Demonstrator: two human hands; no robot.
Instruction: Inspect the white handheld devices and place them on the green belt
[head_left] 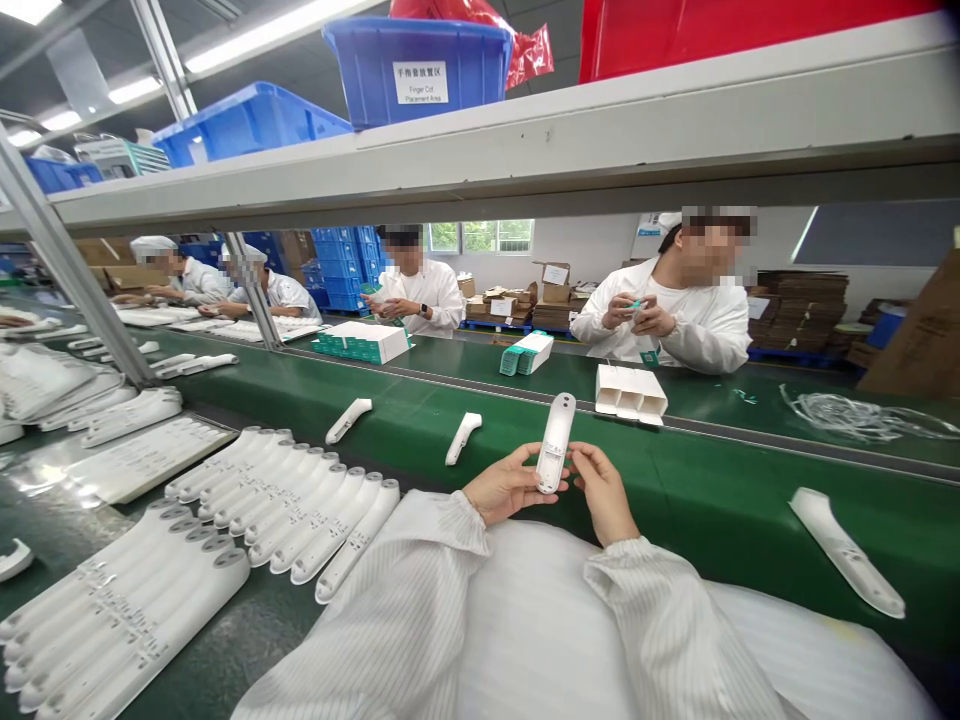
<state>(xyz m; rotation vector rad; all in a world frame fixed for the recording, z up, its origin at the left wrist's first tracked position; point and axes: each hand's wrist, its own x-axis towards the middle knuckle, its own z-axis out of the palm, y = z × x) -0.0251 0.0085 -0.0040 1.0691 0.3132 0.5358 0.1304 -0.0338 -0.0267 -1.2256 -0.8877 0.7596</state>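
A long white plastic device body [556, 437] stands nearly upright between my two hands, above the near edge of the green conveyor belt [697, 490]. My left hand [506, 487] pinches its lower end from the left, fingers closed on it. My right hand [606, 490] grips the same lower end from the right with thumb and fingertips. Both my sleeves are white with fine stripes.
Rows of several identical white bodies [300, 510] lie to my left. Loose bodies [463, 436] [846, 550] rest on the belt. Small white and teal boxes [630, 392] [526, 353] sit farther back. Co-workers in white [675, 310] work across the line. Blue bins [420, 65] stand on the overhead shelf.
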